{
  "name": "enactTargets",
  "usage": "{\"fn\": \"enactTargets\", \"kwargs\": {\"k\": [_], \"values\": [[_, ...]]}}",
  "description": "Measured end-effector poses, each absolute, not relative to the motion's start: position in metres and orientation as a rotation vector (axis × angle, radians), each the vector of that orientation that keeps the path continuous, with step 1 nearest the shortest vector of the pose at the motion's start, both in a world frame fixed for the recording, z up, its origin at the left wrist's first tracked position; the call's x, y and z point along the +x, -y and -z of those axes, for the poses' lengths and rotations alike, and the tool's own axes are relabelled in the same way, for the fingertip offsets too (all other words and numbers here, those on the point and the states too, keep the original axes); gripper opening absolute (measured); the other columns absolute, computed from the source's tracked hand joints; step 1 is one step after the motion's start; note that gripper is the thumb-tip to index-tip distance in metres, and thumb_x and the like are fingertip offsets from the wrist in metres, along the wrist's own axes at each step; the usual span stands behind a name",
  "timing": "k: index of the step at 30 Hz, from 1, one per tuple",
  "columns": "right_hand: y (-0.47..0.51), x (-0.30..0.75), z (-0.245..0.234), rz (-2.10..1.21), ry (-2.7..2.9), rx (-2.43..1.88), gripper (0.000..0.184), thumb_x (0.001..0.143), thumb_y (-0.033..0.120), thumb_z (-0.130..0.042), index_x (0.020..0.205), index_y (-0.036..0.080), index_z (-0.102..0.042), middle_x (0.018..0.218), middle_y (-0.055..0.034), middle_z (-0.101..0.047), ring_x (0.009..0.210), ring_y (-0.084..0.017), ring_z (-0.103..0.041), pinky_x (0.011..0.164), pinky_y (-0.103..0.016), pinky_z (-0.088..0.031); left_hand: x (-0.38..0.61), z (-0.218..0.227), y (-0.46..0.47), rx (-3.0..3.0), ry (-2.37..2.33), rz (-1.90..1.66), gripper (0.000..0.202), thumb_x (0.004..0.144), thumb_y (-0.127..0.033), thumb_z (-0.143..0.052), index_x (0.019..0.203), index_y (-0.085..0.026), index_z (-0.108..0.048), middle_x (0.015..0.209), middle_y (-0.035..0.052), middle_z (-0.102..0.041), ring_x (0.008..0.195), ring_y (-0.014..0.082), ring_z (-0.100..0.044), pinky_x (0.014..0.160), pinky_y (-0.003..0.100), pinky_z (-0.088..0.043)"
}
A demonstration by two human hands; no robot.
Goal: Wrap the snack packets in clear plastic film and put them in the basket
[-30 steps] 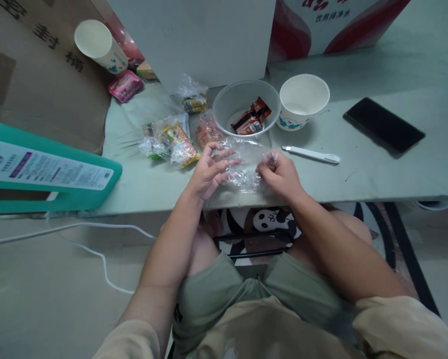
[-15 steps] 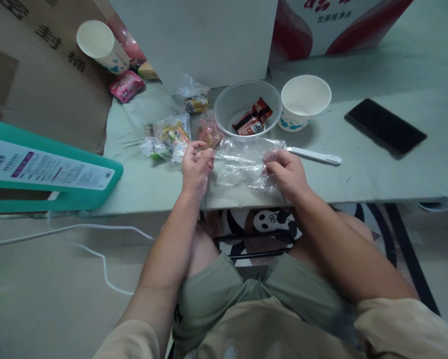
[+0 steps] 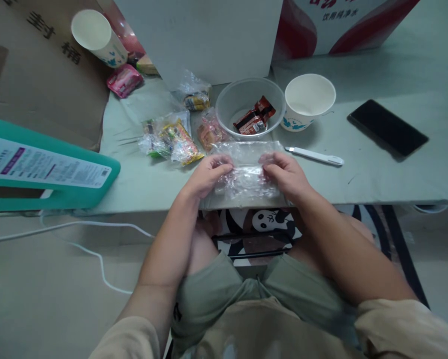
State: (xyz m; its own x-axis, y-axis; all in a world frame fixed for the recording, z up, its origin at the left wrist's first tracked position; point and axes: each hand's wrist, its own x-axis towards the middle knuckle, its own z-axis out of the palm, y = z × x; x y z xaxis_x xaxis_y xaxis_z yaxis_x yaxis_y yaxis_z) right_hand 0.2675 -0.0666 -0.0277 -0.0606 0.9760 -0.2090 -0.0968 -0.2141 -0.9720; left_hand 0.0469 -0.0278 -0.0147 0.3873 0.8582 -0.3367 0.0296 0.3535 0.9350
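Note:
A crinkled clear plastic bag lies near the table's front edge, stretched between both my hands. My left hand pinches its left side, thumb pressed on top. On the other side my right hand grips the bag the same way. Just behind the bag stands a translucent plastic bowl holding brown-red wrapped snacks. To the right of my right hand lies a white-handled knife. Several wrapped snacks are heaped beyond my left hand, and a pink-tinted packet sits against the bowl.
A paper cup stands beside the bowl, with a black phone farther right. At left are a green jug, a tilted paper cup, a pink packet and a cardboard box. A white box stands behind.
My left hand has moved right and down and now grips the left side of the bag. The bag is bunched closer between my hands. My right hand keeps its hold.

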Motion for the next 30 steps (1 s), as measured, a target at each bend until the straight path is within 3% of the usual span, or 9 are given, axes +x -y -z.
{"fn": "enactTargets", "kwargs": {"k": [3, 6, 11, 14, 16, 18, 22, 27, 30], "values": [[0.066, 0.269, 0.028, -1.459, 1.166, -1.285, 0.024, 0.077, 0.038, -0.069, 0.095, 0.022, -0.067, 0.052, 0.0049, -0.059, 0.045, -0.011, -0.048, 0.048, -0.025, -0.035, 0.040, 0.012, 0.028, 1.076, -1.066, -0.597, 0.035, 0.070, -0.038, -0.081, 0.090, -0.022, -0.057, 0.050, -0.0105, -0.050, 0.038, 0.0076, -0.047, 0.039, 0.020, -0.033], [0.065, 0.268, 0.028, -1.469, 1.122, -1.225, 0.028, 0.075, 0.040, -0.071, 0.098, 0.023, -0.067, 0.054, 0.0050, -0.060, 0.047, -0.012, -0.052, 0.050, -0.026, -0.039, 0.035, 0.010, 0.029, 1.082, -1.013, -0.634, 0.042, 0.067, -0.035, -0.082, 0.099, -0.023, -0.058, 0.053, -0.0094, -0.053, 0.040, 0.0087, -0.049, 0.039, 0.020, -0.033], [0.064, 0.271, 0.026, -1.465, 0.955, -1.171, 0.012, 0.064, 0.030, -0.063, 0.073, 0.023, -0.067, 0.066, 0.0005, -0.064, 0.055, -0.013, -0.053, 0.054, -0.028, -0.042, 0.030, 0.009, 0.023, 1.008, -0.909, -0.805, 0.023, 0.065, -0.037, -0.071, 0.078, -0.021, -0.062, 0.062, -0.0027, -0.058, 0.047, 0.0095, -0.050, 0.045, 0.023, -0.039], [0.065, 0.276, 0.025, -1.416, 1.164, -1.216, 0.020, 0.070, 0.034, -0.056, 0.068, 0.021, -0.070, 0.071, -0.0042, -0.067, 0.062, -0.016, -0.055, 0.059, -0.031, -0.042, 0.030, 0.013, 0.021, 1.136, -0.910, -0.785, 0.030, 0.072, -0.048, -0.061, 0.067, -0.018, -0.061, 0.065, 0.0020, -0.057, 0.054, 0.0114, -0.050, 0.050, 0.026, -0.039], [0.067, 0.276, 0.025, -1.304, 1.366, -1.317, 0.022, 0.075, 0.039, -0.059, 0.068, 0.020, -0.068, 0.068, -0.0035, -0.065, 0.064, -0.016, -0.054, 0.062, -0.031, -0.041, 0.031, 0.018, 0.021, 1.343, -1.003, -0.807, 0.025, 0.070, -0.039, -0.068, 0.065, -0.018, -0.055, 0.064, -0.0006, -0.052, 0.057, 0.0098, -0.046, 0.053, 0.023, -0.035], [0.068, 0.274, 0.025, -1.211, 1.382, -1.395, 0.021, 0.072, 0.041, -0.069, 0.078, 0.022, -0.063, 0.065, 0.0010, -0.060, 0.062, -0.014, -0.050, 0.062, -0.030, -0.038, 0.034, 0.022, 0.022, 1.494, -1.056, -0.831, 0.024, 0.066, -0.025, -0.073, 0.070, -0.020, -0.050, 0.066, -0.0035, -0.050, 0.059, 0.0084, -0.043, 0.055, 0.022, -0.034], [0.067, 0.268, 0.024, -1.358, 1.159, -1.360, 0.045, 0.063, 0.042, -0.078, 0.097, 0.024, -0.055, 0.070, 0.0046, -0.058, 0.060, -0.012, -0.047, 0.060, -0.028, -0.036, 0.038, 0.027, 0.024, 1.573, -1.106, -0.982, 0.026, 0.071, -0.021, -0.069, 0.089, -0.023, -0.051, 0.083, -0.0017, -0.057, 0.066, 0.0101, -0.051, 0.060, 0.023, -0.042], [0.069, 0.265, 0.019, -1.249, 1.273, -1.346, 0.022, 0.069, 0.041, -0.066, 0.073, 0.023, -0.054, 0.073, 0.0005, -0.059, 0.068, -0.015, -0.050, 0.066, -0.031, -0.038, 0.049, 0.017, 0.041, 1.938, -1.616, -1.425, 0.016, 0.077, -0.017, -0.066, 0.084, -0.023, -0.054, 0.088, 0.0025, -0.060, 0.087, 0.0183, -0.059, 0.082, 0.034, -0.051], [0.074, 0.259, 0.018, -1.109, 1.337, -1.303, 0.014, 0.073, 0.035, -0.062, 0.074, 0.023, -0.056, 0.079, -0.0009, -0.063, 0.076, -0.018, -0.055, 0.073, -0.033, -0.040, 0.065, 0.013, 0.055, 1.962, -1.519, -1.237, 0.007, 0.086, -0.027, -0.064, 0.088, -0.023, -0.059, 0.090, 0.0043, -0.067, 0.091, 0.0204, -0.063, 0.090, 0.038, -0.052]]}}
